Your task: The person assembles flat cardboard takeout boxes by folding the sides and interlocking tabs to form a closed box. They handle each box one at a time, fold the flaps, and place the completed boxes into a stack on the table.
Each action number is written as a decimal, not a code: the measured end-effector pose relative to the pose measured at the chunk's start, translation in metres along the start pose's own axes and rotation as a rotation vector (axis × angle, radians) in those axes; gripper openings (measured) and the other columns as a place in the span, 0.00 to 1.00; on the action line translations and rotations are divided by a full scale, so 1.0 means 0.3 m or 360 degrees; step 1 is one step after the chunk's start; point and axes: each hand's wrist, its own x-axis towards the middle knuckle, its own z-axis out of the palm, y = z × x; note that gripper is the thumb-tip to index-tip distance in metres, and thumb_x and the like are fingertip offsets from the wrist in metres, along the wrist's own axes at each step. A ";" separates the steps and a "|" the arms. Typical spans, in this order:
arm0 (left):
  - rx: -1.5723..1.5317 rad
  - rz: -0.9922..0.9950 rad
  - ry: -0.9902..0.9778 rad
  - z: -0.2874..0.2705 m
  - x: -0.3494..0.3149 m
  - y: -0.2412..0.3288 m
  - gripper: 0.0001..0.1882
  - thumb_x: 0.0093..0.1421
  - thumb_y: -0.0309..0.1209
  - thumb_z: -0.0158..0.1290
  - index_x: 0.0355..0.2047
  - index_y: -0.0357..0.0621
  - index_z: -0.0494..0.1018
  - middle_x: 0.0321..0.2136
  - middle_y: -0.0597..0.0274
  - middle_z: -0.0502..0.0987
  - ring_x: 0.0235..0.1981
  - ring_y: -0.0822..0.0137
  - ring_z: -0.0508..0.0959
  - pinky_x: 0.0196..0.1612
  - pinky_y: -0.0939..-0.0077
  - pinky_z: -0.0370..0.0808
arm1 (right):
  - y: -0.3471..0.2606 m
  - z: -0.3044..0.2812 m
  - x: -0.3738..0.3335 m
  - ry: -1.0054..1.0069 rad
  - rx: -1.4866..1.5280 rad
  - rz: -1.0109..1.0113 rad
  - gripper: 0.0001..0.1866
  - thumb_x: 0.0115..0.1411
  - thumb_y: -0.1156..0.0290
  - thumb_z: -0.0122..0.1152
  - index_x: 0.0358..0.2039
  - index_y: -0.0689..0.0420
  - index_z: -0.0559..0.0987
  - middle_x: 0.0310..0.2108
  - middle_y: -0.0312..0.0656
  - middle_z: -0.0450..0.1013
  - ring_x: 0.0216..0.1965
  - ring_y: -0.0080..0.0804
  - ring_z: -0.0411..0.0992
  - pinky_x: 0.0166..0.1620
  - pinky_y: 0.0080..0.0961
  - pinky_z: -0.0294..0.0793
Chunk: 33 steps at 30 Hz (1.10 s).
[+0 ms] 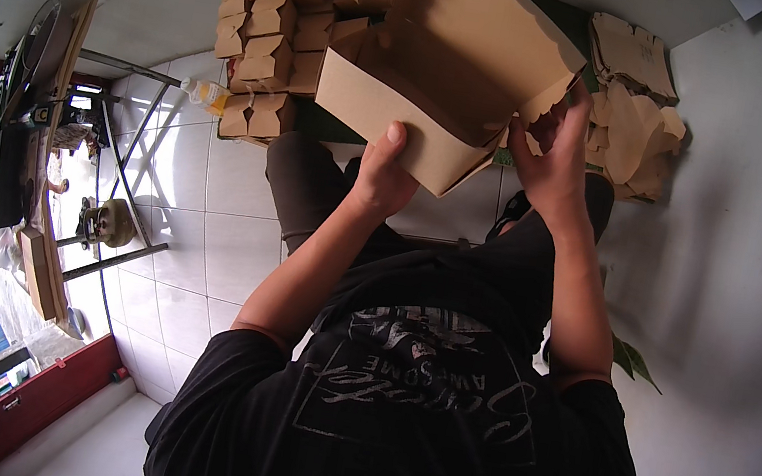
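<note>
Black printed T-shirt (pixel 412 452) lies nearest; left hand (pixel 386 177) grips an open brown cardboard box (pixel 464 62), seemingly steadying it while right hand (pixel 560 165) grasps its corner.

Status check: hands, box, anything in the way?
Left hand gripping near wall of cardboard box; right hand at its right end. Box open, held up. No obstruction visible.

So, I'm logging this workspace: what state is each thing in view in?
Large cardboard box: open, held up
Left hand: holding the box's near wall, thumb outside
Right hand: holding the box's right end
Small boxes: folded into shape, stacked
Flat cardboard sheets: piled
Bottle: upright or lying, cannot tell
</note>
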 end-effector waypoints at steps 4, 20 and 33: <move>0.0074 0.0038 0.0110 -0.001 -0.011 -0.013 0.50 0.69 0.56 0.71 0.80 0.44 0.61 0.71 0.53 0.73 0.73 0.52 0.74 0.77 0.48 0.70 | 0.000 0.007 -0.012 -0.0014 -0.0075 -0.0159 0.48 0.71 0.90 0.63 0.84 0.61 0.48 0.72 0.59 0.70 0.74 0.51 0.75 0.73 0.48 0.81; 0.0474 -0.0044 0.0009 0.001 -0.053 -0.014 0.49 0.65 0.49 0.77 0.75 0.36 0.66 0.66 0.51 0.77 0.69 0.55 0.76 0.73 0.56 0.71 | -0.073 0.011 0.009 0.0573 0.0123 0.0161 0.21 0.77 0.59 0.76 0.59 0.61 0.81 0.55 0.41 0.79 0.55 0.29 0.80 0.59 0.33 0.81; 0.0685 0.0006 -0.0057 0.017 -0.050 -0.005 0.49 0.64 0.53 0.75 0.74 0.36 0.68 0.67 0.50 0.78 0.69 0.53 0.78 0.74 0.55 0.71 | -0.121 0.033 0.027 0.0747 0.0133 0.0511 0.29 0.79 0.55 0.73 0.67 0.65 0.81 0.63 0.46 0.81 0.64 0.36 0.79 0.68 0.37 0.76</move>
